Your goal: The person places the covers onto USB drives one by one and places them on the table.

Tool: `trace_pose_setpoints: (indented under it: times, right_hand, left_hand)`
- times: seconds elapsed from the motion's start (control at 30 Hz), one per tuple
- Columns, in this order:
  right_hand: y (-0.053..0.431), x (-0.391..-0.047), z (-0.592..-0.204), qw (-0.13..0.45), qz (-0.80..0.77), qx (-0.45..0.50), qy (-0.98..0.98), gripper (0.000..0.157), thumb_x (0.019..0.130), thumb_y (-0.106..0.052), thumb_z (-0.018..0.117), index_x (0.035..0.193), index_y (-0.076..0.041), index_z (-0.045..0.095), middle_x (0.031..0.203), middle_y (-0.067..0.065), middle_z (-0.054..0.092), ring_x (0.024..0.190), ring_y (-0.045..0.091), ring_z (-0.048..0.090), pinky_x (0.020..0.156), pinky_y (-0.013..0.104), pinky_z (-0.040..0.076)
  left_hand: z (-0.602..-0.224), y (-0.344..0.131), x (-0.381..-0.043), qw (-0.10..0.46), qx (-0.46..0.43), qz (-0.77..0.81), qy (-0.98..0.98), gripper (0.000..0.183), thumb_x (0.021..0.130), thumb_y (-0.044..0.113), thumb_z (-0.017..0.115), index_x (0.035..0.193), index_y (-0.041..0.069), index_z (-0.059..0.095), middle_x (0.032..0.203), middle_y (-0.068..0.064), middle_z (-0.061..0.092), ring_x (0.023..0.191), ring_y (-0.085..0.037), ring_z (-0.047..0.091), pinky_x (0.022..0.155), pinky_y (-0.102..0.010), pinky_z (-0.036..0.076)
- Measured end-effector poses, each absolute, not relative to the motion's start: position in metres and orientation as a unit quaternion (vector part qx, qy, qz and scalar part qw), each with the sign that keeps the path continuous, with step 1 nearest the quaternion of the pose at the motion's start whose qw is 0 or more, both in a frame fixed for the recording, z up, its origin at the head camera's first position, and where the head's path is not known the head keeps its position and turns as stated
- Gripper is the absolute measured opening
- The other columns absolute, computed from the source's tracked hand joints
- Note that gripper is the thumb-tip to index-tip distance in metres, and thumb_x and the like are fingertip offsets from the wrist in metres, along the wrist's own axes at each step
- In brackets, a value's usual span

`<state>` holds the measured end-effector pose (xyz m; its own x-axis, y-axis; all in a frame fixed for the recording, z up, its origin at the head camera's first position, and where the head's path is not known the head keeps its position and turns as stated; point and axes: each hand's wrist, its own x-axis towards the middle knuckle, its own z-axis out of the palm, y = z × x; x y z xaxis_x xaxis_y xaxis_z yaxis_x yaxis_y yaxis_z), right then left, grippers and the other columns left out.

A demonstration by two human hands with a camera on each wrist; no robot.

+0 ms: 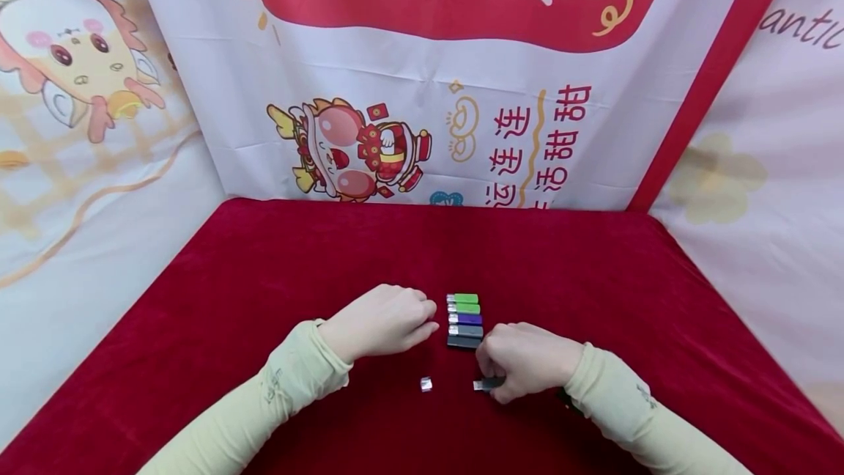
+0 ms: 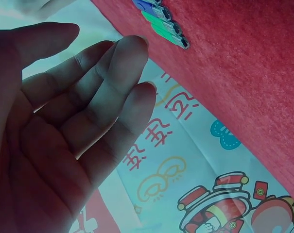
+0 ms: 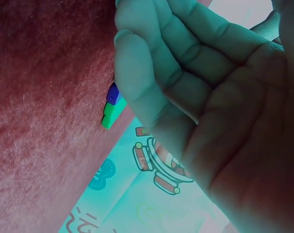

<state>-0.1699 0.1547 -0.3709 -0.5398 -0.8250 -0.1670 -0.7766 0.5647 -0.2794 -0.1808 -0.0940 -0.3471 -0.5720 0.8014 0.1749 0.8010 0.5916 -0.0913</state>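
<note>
Between thumb and fingers my right hand (image 1: 527, 359) pinches a dark USB flash drive (image 1: 489, 385), its silver end pointing left; the right wrist view hides this drive behind the fingers. My left hand (image 1: 385, 322) is held over the cloth with fingers loosely bent and nothing in them. Below and right of it lies a small silver piece (image 1: 426, 384), like a cap. Several flash drives form a column between the hands: two green ones (image 1: 467, 299) at the far end, then a purple one (image 1: 469, 319), a grey one (image 1: 469, 331) and a dark one (image 1: 464, 342) nearest me.
Everything lies on a table with a dark red cloth (image 1: 316, 255). A printed white hanging (image 1: 409, 64) closes off the back, with further printed cloths on the left (image 1: 99, 182) and right (image 1: 758, 204). Something dark (image 1: 571, 400) shows partly under the right sleeve.
</note>
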Motion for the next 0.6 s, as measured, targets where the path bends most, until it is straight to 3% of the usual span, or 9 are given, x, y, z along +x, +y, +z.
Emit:
trace_pose_setpoints:
  times: [0.3,0.6]
  right_hand:
    - [0.156,-0.171,-0.367,0.144,-0.103,-0.463,0.869,0.014,0.075,-0.018,0.084,0.081,-0.018,0.071,0.073,-0.014,0.057,0.060,-0.002,0.051,0.056,0.017,0.045]
    - [0.162,-0.175,-0.359,0.100,-0.116,-0.470,0.869,0.013,0.077,-0.017,0.080,0.081,-0.018,0.068,0.078,-0.013,0.057,0.062,-0.001,0.051,0.059,0.017,0.047]
  left_hand:
    - [-0.348,-0.095,-0.181,0.089,-0.446,0.005,-0.890,0.020,0.094,0.029,0.066,0.079,0.017,0.063,0.070,0.004,0.057,0.058,-0.010,0.052,0.052,-0.024,0.045]
    - [-0.348,-0.096,-0.181,0.077,-0.441,0.005,-0.894,0.020,0.094,0.029,0.066,0.079,0.017,0.064,0.070,0.004,0.057,0.059,-0.011,0.054,0.052,-0.025,0.046]
